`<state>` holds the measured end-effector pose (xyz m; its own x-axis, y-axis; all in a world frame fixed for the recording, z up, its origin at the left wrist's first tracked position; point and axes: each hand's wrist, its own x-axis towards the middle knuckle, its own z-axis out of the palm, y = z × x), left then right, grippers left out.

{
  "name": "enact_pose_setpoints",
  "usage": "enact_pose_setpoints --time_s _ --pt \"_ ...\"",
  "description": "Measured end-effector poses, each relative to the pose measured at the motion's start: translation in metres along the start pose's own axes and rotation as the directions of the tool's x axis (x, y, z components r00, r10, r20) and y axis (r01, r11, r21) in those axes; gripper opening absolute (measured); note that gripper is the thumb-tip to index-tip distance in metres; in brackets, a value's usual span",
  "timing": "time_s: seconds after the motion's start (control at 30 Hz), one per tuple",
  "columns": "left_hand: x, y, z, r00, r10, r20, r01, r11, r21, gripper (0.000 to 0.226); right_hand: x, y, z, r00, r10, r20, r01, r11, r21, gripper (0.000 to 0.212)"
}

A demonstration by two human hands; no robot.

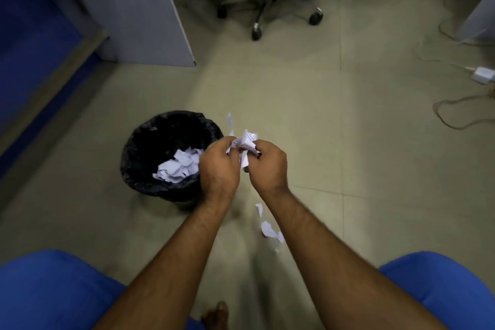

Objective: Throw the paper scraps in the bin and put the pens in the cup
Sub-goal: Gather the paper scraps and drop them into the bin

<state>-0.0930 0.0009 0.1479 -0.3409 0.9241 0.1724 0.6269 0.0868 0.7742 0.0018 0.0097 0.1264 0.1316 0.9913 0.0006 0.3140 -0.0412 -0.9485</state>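
- Both my hands, left [219,162] and right [269,166], are closed around one wad of scraps [245,143] at frame centre; my fingers hide most of it.
- The bin [150,169] sits just left of my left hand, with more paper [178,166] inside; its right rim is behind my hand.
- Loose scraps [269,229] lie below my right wrist, blurred.
- A chair base [263,8] is cut off at the top.

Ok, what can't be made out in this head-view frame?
- Pens and cup: nowhere in the head view.
- Handful of torn white paper scraps: mostly hidden by the left hand and right hand; amount unclear.
- Black lined bin: near side covered by the left hand.
- Loose white scraps below the hands: blurred; falling or on the floor, unclear.
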Motion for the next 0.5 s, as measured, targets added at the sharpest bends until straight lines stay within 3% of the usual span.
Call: enact_pose_setpoints --time_s 0.07,0.17,0.33,0.43,0.5 --pt "0.016 -0.001 -0.030 0.996 -0.018 -0.089 0.022 0.999 0.045 0.018 0.006 -0.028 0.022 0.998 -0.032 0.060 0.032 0.999 -0.004 0.018" --pt "0.042 -0.017 -0.067 0.984 -0.109 -0.141 0.134 0.973 0.187 0.019 0.011 -0.063 0.059 0.983 -0.056 0.174 0.087 0.981 -0.175 0.019" --pt "0.063 -0.050 -0.092 0.966 -0.259 0.026 0.240 0.924 0.297 0.016 0.021 -0.086 0.092 0.896 0.074 0.439 0.189 0.831 -0.524 0.022" --pt "0.065 -0.065 -0.098 0.960 -0.264 0.097 0.226 0.929 0.294 0.050 0.021 -0.090 0.100 0.896 0.077 0.438 0.232 0.760 -0.607 0.027" --pt "0.065 -0.069 -0.097 0.974 -0.221 0.055 0.197 0.939 0.283 0.044 0.022 -0.088 0.102 0.918 0.060 0.391 0.195 0.791 -0.580 0.020"
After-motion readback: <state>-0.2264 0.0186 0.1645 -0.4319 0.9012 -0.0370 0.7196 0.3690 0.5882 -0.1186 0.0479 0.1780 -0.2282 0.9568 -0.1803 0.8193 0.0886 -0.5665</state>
